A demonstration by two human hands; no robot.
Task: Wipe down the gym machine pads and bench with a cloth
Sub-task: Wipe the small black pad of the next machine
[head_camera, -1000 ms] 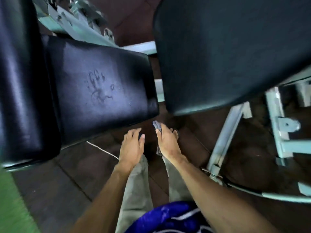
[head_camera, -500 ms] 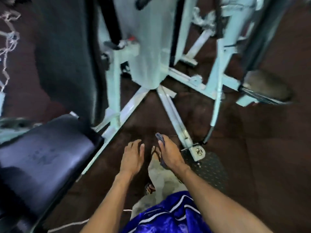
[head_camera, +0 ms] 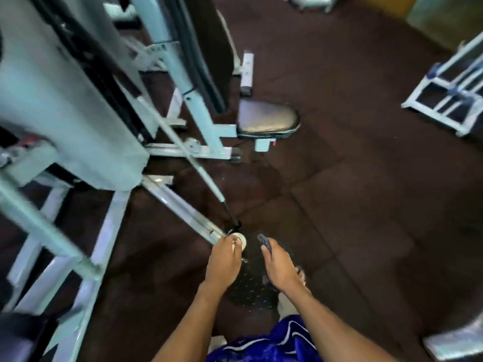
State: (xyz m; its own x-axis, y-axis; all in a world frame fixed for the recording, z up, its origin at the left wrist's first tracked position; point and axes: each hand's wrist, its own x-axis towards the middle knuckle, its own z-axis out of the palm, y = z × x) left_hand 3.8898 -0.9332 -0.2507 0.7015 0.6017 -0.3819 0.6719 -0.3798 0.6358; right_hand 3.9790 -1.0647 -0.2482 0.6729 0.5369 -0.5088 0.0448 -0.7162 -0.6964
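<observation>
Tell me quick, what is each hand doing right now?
Left hand: empty, fingers loosely curled, nothing gripped.
Right hand: closed on the dark cloth.

Right hand (head_camera: 281, 267) grips cloth (head_camera: 264, 241) (left empty).

Dark brown tiled floor (head_camera: 366, 205); pale blue machine frame (head_camera: 183, 150) and black studded plate (head_camera: 251, 286) standing on it.
</observation>
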